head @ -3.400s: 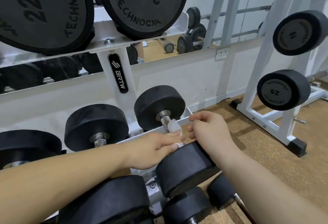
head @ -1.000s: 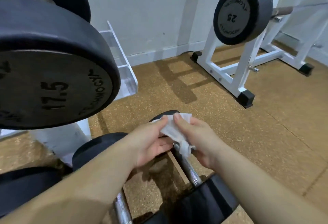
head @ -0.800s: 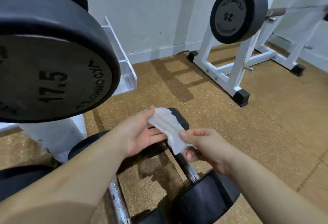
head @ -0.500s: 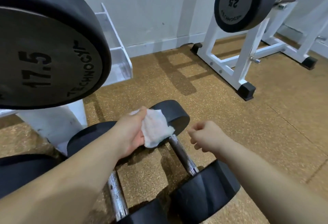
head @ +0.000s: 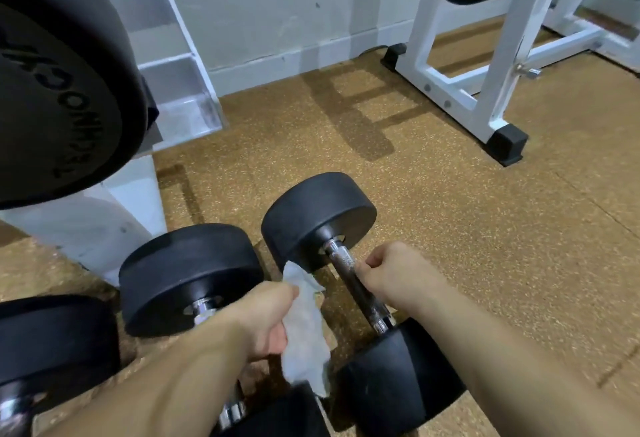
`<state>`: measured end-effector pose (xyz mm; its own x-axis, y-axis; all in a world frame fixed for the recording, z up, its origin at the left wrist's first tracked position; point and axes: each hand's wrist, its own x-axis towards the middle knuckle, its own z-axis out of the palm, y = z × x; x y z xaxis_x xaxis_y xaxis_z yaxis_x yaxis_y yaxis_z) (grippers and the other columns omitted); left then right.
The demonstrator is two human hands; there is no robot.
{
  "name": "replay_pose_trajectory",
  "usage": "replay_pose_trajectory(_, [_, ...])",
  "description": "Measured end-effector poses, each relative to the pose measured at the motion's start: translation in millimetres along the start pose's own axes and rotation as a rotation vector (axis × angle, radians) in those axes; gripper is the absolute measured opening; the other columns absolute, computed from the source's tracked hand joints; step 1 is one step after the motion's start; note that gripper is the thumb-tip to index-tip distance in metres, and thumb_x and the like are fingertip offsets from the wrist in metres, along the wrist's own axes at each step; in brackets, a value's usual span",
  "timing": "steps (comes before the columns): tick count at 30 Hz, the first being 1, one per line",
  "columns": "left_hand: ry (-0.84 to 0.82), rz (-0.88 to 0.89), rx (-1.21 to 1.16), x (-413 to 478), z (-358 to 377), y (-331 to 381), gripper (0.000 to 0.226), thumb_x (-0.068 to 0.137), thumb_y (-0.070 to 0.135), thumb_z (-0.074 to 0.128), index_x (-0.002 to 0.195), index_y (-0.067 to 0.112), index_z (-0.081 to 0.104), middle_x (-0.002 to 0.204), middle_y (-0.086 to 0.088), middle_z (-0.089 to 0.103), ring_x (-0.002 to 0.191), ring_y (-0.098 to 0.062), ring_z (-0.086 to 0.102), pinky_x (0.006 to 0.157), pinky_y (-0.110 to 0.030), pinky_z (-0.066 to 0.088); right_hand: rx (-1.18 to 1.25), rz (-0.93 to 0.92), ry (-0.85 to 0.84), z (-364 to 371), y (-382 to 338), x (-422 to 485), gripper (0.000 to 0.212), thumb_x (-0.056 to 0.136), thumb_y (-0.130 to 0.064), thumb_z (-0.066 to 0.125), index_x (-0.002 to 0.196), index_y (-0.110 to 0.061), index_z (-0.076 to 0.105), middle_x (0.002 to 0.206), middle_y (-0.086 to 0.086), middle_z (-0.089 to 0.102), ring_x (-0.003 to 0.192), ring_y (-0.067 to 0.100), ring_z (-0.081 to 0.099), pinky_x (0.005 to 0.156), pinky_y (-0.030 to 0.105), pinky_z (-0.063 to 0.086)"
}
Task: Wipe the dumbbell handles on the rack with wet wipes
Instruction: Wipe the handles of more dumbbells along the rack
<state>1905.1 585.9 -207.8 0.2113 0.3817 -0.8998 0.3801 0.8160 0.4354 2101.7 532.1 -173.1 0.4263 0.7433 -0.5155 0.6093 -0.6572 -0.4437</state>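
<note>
The left hand (head: pixel 266 318) pinches the limp wipe (head: pixel 304 336) just left of the stiff, knurled handle (head: pixel 356 289) of the heavy dumbbell (head: pixel 318 218), the natural place to hold; the right hand (head: pixel 393 273) curls against it, perhaps gripping.

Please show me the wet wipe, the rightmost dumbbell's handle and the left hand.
wet wipe (head: pixel 305 339), head view, middle of the sheet.
dumbbell handle (head: pixel 358 289), head view, bare metal bar.
left hand (head: pixel 268 318), head view, its back.

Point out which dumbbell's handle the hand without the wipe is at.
The rightmost dumbbell: the right hand touches its steel handle. The neighbouring dumbbell has its handle mostly hidden under the left hand, which holds the wet wipe.
</note>
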Motion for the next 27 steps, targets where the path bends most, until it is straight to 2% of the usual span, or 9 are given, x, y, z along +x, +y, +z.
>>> replay_pose_trajectory(3, [-0.084, 0.0, -0.223, 16, 25, 1, 0.035, 0.108, 0.024, 0.041, 0.134, 0.007, 0.055, 0.119, -0.024, 0.072, 0.108, -0.039, 0.07, 0.091, -0.058, 0.057, 0.014, -0.008, 0.001, 0, 1, 4, 0.019, 0.078, -0.041, 0.062, 0.077, -0.025, 0.072, 0.063, -0.009, 0.07, 0.077, 0.018, 0.071, 0.089, 0.039, 0.059])
replay_pose_trajectory(6, [-0.261, 0.02, -0.43, 17, 60, 6, 0.046, 0.109, 0.035, 0.03, 0.13, 0.01, 0.062, 0.123, -0.024, 0.071, 0.113, -0.042, 0.068, 0.105, -0.064, 0.046, 0.033, 0.006, -0.016, -2, 3, 6, 0.015, 0.074, -0.026, 0.058, 0.076, -0.023, 0.072, 0.054, -0.008, 0.069, 0.064, 0.014, 0.07, 0.079, 0.035, 0.061])
replay_pose_trajectory(9, [-0.261, 0.015, -0.59, 19, 79, 8, 0.06, 0.108, 0.049, 0.024, 0.128, 0.011, 0.065, 0.121, -0.024, 0.072, 0.113, -0.042, 0.069, 0.108, -0.066, 0.041, 0.06, 0.003, 0.005, -3, 8, 9, 0.017, 0.07, -0.026, 0.053, 0.073, -0.021, 0.07, 0.059, -0.001, 0.071, 0.069, 0.023, 0.072, 0.075, 0.036, 0.062])
replay_pose_trajectory(11, [-0.214, 0.019, -0.665, 21, 84, 12, 0.065, 0.107, 0.053, 0.022, 0.115, 0.011, 0.071, 0.112, -0.021, 0.075, 0.105, -0.039, 0.07, 0.106, -0.062, 0.043, 0.06, -0.005, 0.022, -2, 10, 10, 0.02, 0.072, -0.029, 0.054, 0.075, -0.016, 0.069, 0.064, 0.003, 0.072, 0.072, 0.026, 0.072, 0.075, 0.039, 0.062])
replay_pose_trajectory(13, [-0.172, 0.023, -0.706, 23, 87, 22, 0.068, 0.107, 0.054, 0.022, 0.12, 0.011, 0.073, 0.112, -0.02, 0.076, 0.101, -0.038, 0.07, 0.103, -0.059, 0.047, 0.067, -0.007, 0.031, -2, 12, 12, 0.021, 0.078, -0.03, 0.055, 0.076, -0.013, 0.068, 0.064, 0.003, 0.073, 0.071, 0.026, 0.072, 0.077, 0.038, 0.061])
replay_pose_trajectory(16, [-0.11, 0.068, -0.75, 24, 86, 34, 0.06, 0.107, 0.039, 0.025, 0.135, 0.004, 0.065, 0.116, -0.02, 0.072, 0.088, -0.035, 0.068, 0.08, -0.047, 0.053, 0.084, 0.007, 0.033, -3, 13, 13, 0.022, 0.076, -0.031, 0.054, 0.077, -0.014, 0.069, 0.061, 0.002, 0.072, 0.07, 0.026, 0.072, 0.079, 0.038, 0.061])
replay_pose_trajectory(19, [-0.097, 0.128, -0.753, 27, 93, 28, 0.058, 0.107, 0.042, 0.031, 0.134, 0.002, 0.064, 0.133, -0.024, 0.066, 0.104, -0.037, 0.066, 0.093, -0.051, 0.052, 0.104, 0.011, 0.053, -3, 11, 12, 0.023, 0.074, -0.031, 0.051, 0.076, -0.016, 0.068, 0.061, 0.001, 0.072, 0.07, 0.026, 0.072, 0.079, 0.037, 0.061])
replay_pose_trajectory(22, [-0.165, 0.128, -0.722, 24, 106, 3, 0.064, 0.11, 0.049, 0.025, 0.132, 0.004, 0.065, 0.126, -0.026, 0.069, 0.119, -0.036, 0.066, 0.113, -0.059, 0.042, 0.115, 0.007, 0.07, -3, 9, 10, 0.025, 0.07, -0.032, 0.048, 0.073, -0.017, 0.067, 0.06, 0.001, 0.071, 0.069, 0.026, 0.071, 0.077, 0.038, 0.062])
replay_pose_trajectory(27, [-0.247, 0.095, -0.799, 21, 91, 9, 0.069, 0.109, 0.049, 0.018, 0.132, 0.002, 0.062, 0.121, -0.031, 0.069, 0.111, -0.045, 0.068, 0.102, -0.056, 0.048, 0.185, 0.015, 0.105, -1, 8, 6, 0.03, 0.069, -0.037, 0.044, 0.077, -0.02, 0.068, 0.065, 0.001, 0.072, 0.075, 0.029, 0.071, 0.081, 0.041, 0.061])
